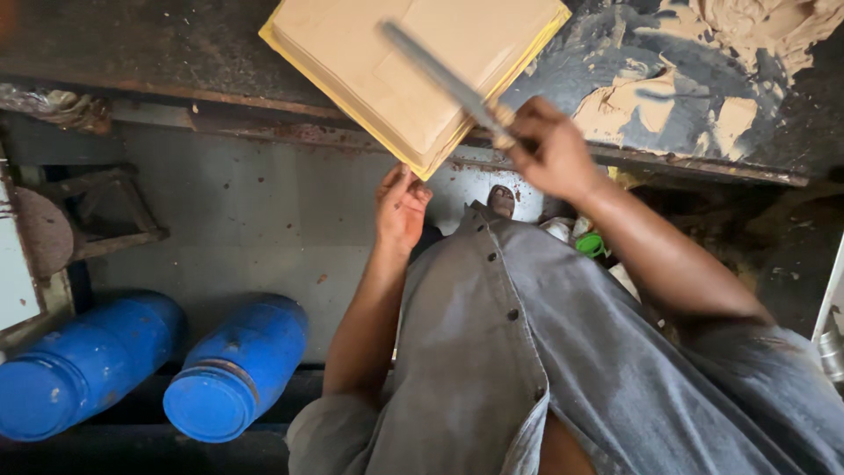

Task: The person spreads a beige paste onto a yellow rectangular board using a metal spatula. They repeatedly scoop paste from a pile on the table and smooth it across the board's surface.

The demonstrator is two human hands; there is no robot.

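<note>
We note the stack of tan boards [413, 66] lying on the dark surface [158, 48], one corner overhanging its edge. Our left hand [402, 207] touches that corner from below, fingers loosely curled. Our right hand [549, 145] grips a blurred flat blade [440, 75] above the stack. Two blue barrels [233, 369] lie well below-left of the stack.

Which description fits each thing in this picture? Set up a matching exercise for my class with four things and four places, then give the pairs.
Things:
1. flat tan block
2. long blade
3. blue drums
4. tan paste

Places:
A. smeared on the dark bench top, upper right
B. lying on the floor, lower left
C. gripped in the right hand, slanting over the block
D. on the bench edge, its corner by the left hand

Pairs: 1-D, 2-C, 3-B, 4-A
</note>
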